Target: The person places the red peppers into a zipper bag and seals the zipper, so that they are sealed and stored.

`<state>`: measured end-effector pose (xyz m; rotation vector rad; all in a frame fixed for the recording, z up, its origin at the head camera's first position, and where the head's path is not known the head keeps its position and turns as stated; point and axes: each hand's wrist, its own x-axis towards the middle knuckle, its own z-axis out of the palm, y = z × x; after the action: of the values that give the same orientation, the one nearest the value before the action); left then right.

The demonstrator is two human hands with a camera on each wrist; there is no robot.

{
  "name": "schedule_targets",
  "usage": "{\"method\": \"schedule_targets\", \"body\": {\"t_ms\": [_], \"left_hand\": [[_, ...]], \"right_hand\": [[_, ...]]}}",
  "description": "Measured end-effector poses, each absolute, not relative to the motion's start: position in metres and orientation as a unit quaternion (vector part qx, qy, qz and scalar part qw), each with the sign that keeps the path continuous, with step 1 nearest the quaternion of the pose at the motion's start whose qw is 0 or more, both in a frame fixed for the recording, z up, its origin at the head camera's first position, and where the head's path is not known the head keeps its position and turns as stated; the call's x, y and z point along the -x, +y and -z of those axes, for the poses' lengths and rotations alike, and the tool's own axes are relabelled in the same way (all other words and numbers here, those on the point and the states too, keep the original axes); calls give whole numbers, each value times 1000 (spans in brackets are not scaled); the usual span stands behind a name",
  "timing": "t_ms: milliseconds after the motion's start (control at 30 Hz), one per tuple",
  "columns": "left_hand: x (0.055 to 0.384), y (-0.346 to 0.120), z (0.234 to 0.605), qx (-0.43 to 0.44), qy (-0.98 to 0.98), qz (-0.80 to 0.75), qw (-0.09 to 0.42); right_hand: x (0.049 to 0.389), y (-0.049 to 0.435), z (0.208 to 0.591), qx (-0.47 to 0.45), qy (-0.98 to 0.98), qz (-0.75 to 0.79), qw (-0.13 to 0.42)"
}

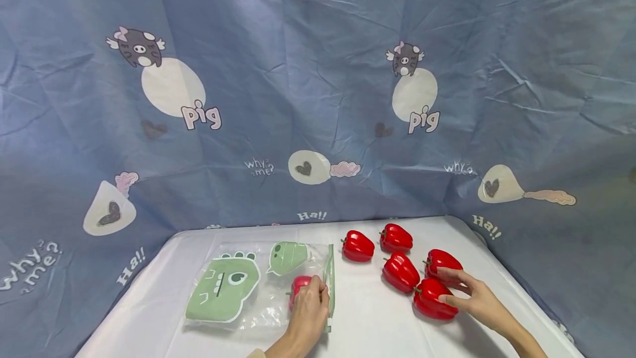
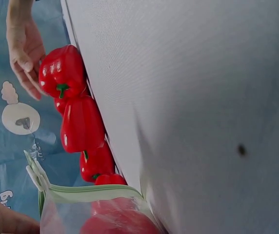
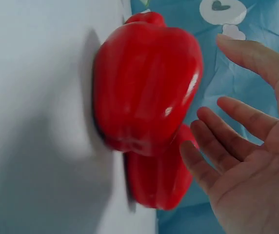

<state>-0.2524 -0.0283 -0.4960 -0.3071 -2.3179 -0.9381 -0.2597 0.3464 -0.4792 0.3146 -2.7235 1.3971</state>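
Note:
A clear zip bag (image 1: 263, 286) with green monster prints lies flat on the white table, its green-edged mouth facing right. One red bell pepper (image 1: 300, 286) is inside, near the mouth. My left hand (image 1: 309, 305) pinches the bag's mouth edge with curled fingers, partly covering that pepper. To the right, my right hand (image 1: 474, 298) hovers over the nearest bell pepper (image 1: 431, 303), fingers spread and palm facing it. Another bell pepper (image 1: 441, 261) sits just behind, close under the fingertips. In the right wrist view the near bell pepper (image 3: 147, 87) stands apart from the thumb.
Three more bell peppers, a middle one (image 1: 400, 273), a left one (image 1: 358, 246) and a back one (image 1: 396, 238), lie between the bag and my right hand. A blue printed cloth (image 1: 318, 98) hangs behind the table (image 1: 367, 319).

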Motion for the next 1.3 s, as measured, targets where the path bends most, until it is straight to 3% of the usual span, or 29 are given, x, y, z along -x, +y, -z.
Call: {"method": "schedule_targets", "body": {"t_ms": [600, 967, 1300], "left_hand": [[252, -28, 495, 110, -876, 355, 308], [251, -28, 495, 115, -876, 353, 307], [252, -29, 496, 119, -872, 359, 311]], "right_hand": [[259, 357, 500, -108, -882, -458, 3], [260, 366, 508, -114, -864, -484, -75], [259, 362, 504, -109, -858, -494, -87]]}}
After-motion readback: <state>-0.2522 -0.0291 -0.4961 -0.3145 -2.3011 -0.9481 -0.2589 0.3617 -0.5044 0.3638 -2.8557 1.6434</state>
